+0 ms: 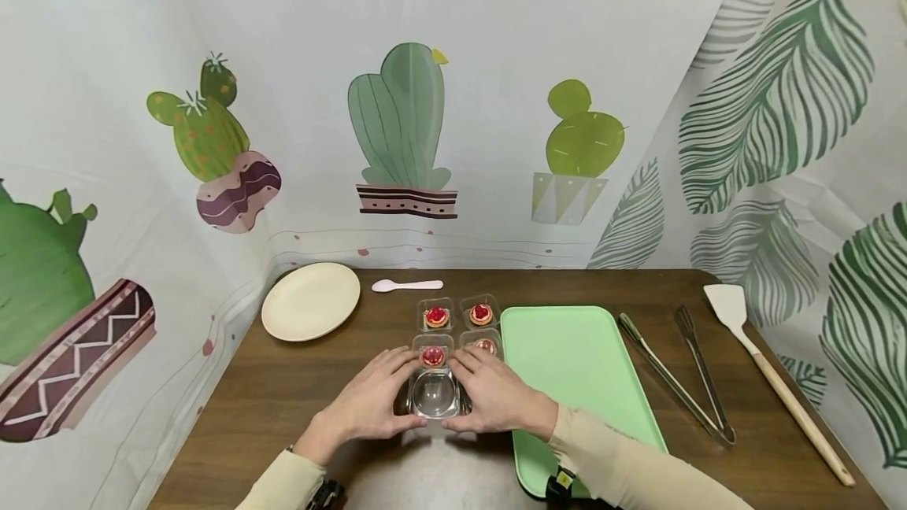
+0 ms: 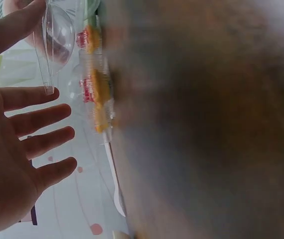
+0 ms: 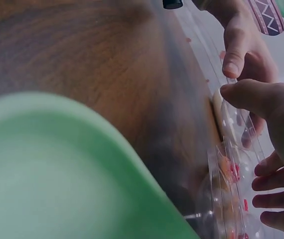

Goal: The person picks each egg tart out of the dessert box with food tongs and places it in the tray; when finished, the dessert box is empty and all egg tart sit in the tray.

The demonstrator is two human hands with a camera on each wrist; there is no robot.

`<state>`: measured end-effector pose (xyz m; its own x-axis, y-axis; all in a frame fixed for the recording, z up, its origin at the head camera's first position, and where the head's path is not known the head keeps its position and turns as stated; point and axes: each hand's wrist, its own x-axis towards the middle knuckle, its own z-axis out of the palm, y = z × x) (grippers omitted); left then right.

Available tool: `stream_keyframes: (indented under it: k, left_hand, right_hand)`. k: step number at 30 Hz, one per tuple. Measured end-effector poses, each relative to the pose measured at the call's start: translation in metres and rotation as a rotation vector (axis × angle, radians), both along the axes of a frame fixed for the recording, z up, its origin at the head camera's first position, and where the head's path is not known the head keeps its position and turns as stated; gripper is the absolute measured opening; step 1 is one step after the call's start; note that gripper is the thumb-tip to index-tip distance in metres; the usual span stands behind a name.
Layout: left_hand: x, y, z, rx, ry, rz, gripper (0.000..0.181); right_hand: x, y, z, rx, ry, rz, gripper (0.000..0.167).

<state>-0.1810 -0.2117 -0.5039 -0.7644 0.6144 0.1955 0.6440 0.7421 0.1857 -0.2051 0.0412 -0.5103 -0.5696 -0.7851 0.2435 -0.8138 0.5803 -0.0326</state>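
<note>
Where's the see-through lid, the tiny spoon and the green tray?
See-through lid (image 1: 434, 393), head view: its domed middle.
Tiny spoon (image 1: 408, 286), head view: handle, near the bowl.
Green tray (image 1: 570, 364), head view: bare flat middle.

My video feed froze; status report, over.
Left hand and right hand holding clear domed lid between them. Lid above table. Red-topped tarts just beyond; green tray to the right.

Two hands (image 1: 370, 398), four tarts (image 1: 436, 317)
</note>
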Motion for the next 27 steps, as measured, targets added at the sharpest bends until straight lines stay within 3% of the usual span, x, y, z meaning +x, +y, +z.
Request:
stream_keyframes:
  k: [9, 27]
  left_hand:
    - [0.007, 0.000, -0.006, -0.031, -0.031, 0.036, 0.089]
    - [0.009, 0.000, -0.016, -0.119, 0.029, 0.090, 0.093]
  right_hand:
    - [0.006, -0.004, -0.005, 0.054, 0.059, -0.017, 0.093]
    - [0.011, -0.008, -0.014, 0.068, 0.134, -0.045, 0.091]
